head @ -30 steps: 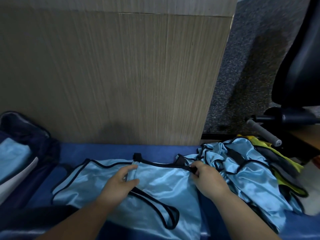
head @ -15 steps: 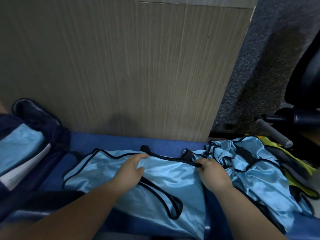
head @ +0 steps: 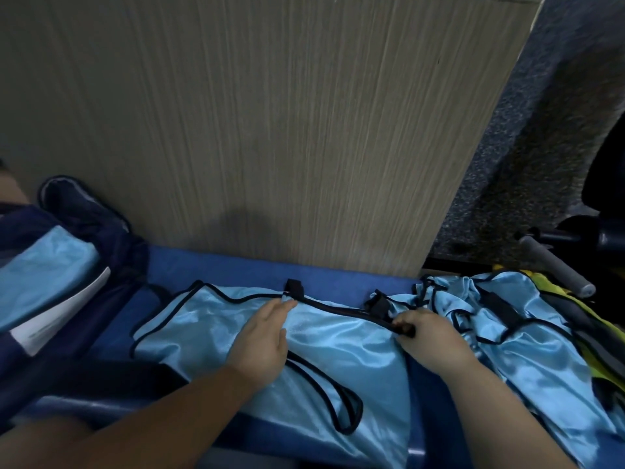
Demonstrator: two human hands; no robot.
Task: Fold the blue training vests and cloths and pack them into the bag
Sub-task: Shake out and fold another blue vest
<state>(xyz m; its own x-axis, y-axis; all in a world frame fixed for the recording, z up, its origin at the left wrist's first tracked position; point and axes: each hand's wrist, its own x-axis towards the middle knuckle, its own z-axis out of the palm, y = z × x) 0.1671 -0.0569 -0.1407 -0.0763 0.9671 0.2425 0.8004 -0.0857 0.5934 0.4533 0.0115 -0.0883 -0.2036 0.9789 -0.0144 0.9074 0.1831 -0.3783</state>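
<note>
Bag point(head: 81, 214) at far left, gaping open and holding folded blue cloth point(head: 44, 269), with a white sheet point(head: 64, 309) tucked just beside it; packing apparently begun, not finished. Moving right: smoothing one vest point(head: 338, 353) flat on the blue surface point(head: 236, 269), ahead of its first fold by the look of it. Pressing down on the fabric with the left hand point(head: 263, 340), fingers straight and flat, gripping nothing. Pinching the black trim point(head: 338, 309) at the vest's top edge with the right hand point(head: 429, 340), fingers curled round it, seemingly drawing it taut. Lying farther right: a crumpled heap point(head: 527, 336) of blue vests, touching a yellow vest point(head: 541, 286). Next move probably calling for folding the slippery fabric over itself without letting it slide, then carrying it left to the bag.
</note>
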